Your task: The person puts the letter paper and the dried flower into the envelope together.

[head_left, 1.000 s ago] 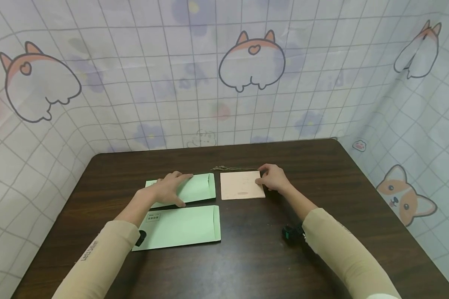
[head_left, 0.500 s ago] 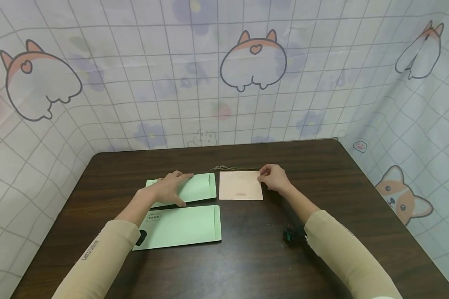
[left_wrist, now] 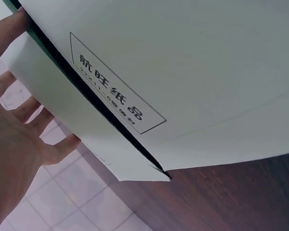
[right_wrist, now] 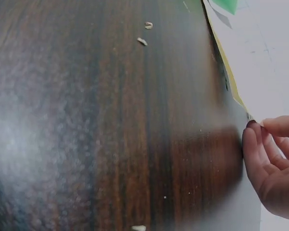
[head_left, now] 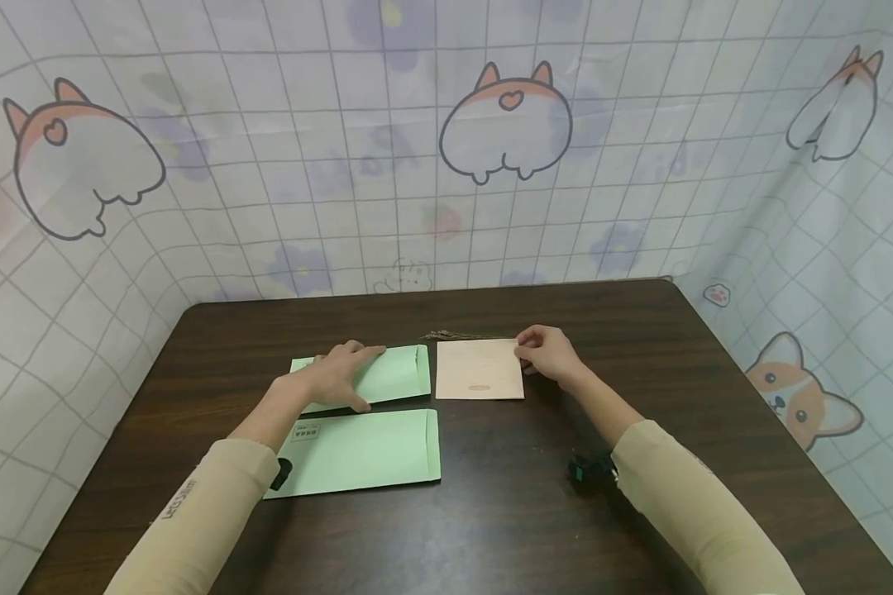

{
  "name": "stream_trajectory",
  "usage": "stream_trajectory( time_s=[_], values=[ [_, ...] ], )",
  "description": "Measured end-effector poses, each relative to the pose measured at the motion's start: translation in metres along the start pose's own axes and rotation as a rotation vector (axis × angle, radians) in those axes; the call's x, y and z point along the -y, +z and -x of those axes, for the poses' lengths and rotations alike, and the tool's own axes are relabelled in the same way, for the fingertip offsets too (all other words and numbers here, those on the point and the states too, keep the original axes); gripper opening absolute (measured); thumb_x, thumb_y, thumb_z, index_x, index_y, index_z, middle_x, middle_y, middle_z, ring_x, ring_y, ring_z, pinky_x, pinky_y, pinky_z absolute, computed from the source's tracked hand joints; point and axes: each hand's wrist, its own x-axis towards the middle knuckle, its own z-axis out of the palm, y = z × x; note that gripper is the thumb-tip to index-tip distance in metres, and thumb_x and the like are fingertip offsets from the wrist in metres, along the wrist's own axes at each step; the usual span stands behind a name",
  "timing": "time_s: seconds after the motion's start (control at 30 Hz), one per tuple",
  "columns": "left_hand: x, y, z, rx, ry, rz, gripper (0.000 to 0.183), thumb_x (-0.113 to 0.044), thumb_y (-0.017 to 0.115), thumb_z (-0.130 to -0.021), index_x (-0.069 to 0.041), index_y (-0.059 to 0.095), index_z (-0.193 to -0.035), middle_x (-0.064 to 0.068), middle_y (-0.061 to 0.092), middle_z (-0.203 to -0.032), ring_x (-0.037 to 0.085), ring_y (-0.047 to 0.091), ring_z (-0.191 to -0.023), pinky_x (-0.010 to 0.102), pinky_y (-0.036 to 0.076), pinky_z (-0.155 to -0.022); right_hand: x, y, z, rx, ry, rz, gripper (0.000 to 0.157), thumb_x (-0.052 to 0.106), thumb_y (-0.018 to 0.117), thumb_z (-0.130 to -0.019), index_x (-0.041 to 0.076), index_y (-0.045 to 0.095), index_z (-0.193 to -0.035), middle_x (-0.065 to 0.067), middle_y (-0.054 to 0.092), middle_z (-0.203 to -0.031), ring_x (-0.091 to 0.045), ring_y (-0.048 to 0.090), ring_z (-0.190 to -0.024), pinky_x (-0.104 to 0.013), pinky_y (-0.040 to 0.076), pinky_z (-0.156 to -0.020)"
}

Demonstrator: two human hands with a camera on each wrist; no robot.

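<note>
Two bare hands are at work over the dark wooden table (head_left: 506,537), and we read its far edge as twelve o'clock. The left hand (head_left: 331,380) rests on the upper green envelope (head_left: 398,376), fingers and thumb spread apart — thumb at the six-o'clock long edge, forefinger near the twelve-o'clock one. Just beside that envelope, at its six o'clock, we see the lower green envelope (head_left: 365,454), with its flap at the three-o'clock end. A printed box (left_wrist: 115,86) of dark characters sits at its ten o'clock, and the left wrist view shows us that print up close.

At three o'clock from the upper green envelope lies the cream card (head_left: 479,368), near it but apart. The right hand (head_left: 546,355) pinches the card at its two-o'clock side, thumb and forefinger together on it; in the right wrist view we find a yellow line along one of its edges. A dried sprig (head_left: 446,335) lies along the card's twelve-o'clock side; we cannot tell whether they touch.

Both arms wear pale sleeves (head_left: 201,504), and a small black device (head_left: 588,471) shows at the right wrist, between four and five o'clock from the card. In the right wrist view, a few pale crumbs (right_wrist: 142,42) are scattered on the wood. Beyond the table, from nine through twelve to three o'clock, hangs a white checked curtain (head_left: 342,165) with corgi drawings.
</note>
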Motion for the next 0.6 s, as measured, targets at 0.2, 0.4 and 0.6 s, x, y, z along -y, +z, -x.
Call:
stream_trajectory(
  time_s=[0.2,0.4,0.6],
  values=[
    [0.0003,0.0008,0.0007,-0.002,-0.007,0.003,0.102,-0.032,0.088,-0.082,-0.013,0.029,-0.163,0.024,0.034,-0.156,0.045,0.032,-0.143,0.08,0.023,-0.105,-0.0015,-0.0014,0.0001,0.023,0.0,-0.077,0.023,0.004,0.062,-0.102,-0.01,0.06,-0.12,-0.019,0.066,-0.105,-0.025,0.065,-0.083,-0.039,0.06,-0.079],
    [0.0001,0.0004,0.0006,0.001,-0.007,-0.001,0.102,-0.033,0.087,-0.083,-0.013,0.028,-0.164,0.023,0.034,-0.155,0.045,0.033,-0.142,0.079,0.024,-0.104,-0.0009,-0.0015,-0.003,-0.025,0.008,-0.109,0.02,0.002,0.062,-0.101,-0.01,0.06,-0.118,-0.018,0.066,-0.103,-0.02,0.065,-0.081,-0.035,0.059,-0.078],
    [0.0013,0.0008,-0.0007,0.005,-0.007,-0.007,0.102,-0.033,0.087,-0.083,-0.014,0.028,-0.164,0.023,0.035,-0.155,0.044,0.034,-0.141,0.078,0.025,-0.104,0.0035,0.0008,-0.0029,-0.056,0.011,-0.165,0.02,0.001,0.063,-0.101,-0.01,0.06,-0.118,-0.017,0.066,-0.103,-0.018,0.064,-0.081,-0.032,0.059,-0.075]
  ],
)
